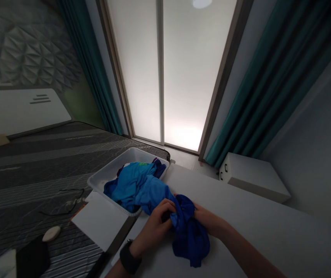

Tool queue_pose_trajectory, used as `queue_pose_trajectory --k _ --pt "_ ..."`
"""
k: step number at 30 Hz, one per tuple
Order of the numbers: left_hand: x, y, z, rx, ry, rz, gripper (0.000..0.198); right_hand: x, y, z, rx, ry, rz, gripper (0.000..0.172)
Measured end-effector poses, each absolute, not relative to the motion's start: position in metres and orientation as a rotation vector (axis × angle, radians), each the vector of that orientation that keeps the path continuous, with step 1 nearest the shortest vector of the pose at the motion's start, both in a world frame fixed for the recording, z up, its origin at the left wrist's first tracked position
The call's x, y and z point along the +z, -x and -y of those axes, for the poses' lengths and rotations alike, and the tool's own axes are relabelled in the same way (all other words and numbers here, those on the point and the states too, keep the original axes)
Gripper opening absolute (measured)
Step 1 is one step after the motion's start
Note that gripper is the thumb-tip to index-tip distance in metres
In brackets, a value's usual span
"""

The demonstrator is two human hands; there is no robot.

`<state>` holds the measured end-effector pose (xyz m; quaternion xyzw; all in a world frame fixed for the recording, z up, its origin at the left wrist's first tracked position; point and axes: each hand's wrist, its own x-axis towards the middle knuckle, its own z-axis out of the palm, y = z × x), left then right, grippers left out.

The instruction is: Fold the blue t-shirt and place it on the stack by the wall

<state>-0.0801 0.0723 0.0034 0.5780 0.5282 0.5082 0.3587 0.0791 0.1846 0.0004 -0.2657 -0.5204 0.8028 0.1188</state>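
A bunched blue garment (193, 235) lies over the white table top, its light-blue part (155, 191) trailing to the left into a white plastic bin. My left hand (161, 218), below a dark wristwatch, has its fingers curled on the garment's near-left folds. On the other side my right hand (207, 220) grips the dark-blue cloth, with most of its fingertips hidden behind the folds. Inside the bin rests a turquoise garment (135, 175) with a green print, among darker clothes.
The white bin (104, 172) stands between a dark striped mattress (46, 154) and the white table top (264, 231). White paper (101, 220), a cable (72, 206) and a pale oval object (52, 233) lie to the left. A white cabinet (255, 173) stands beyond, at right.
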Motion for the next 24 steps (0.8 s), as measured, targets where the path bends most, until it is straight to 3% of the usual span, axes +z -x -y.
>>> queue_pose_trajectory --k 3,9,14,17,24 --pt "0.0 0.069 -0.076 1.239 -1.554 -1.311 0.009 -0.017 -0.093 -0.179 2.302 0.792 1.326 0.065" --pt "-0.01 0.075 -0.079 1.176 -1.878 -1.605 0.034 -0.042 -0.116 -0.179 1.74 0.975 1.538 0.038" --pt "-0.039 0.085 -0.097 0.802 -2.089 -1.834 0.057 -0.042 -0.146 -0.177 1.495 1.084 1.746 0.034" --pt "-0.048 0.071 -0.113 0.663 -2.187 -1.689 0.058 -0.038 -0.161 -0.172 1.416 1.054 1.771 0.031" --pt "-0.051 0.025 -0.16 0.738 -2.305 -1.494 0.048 -0.036 -0.19 -0.168 1.308 1.092 1.784 0.028"
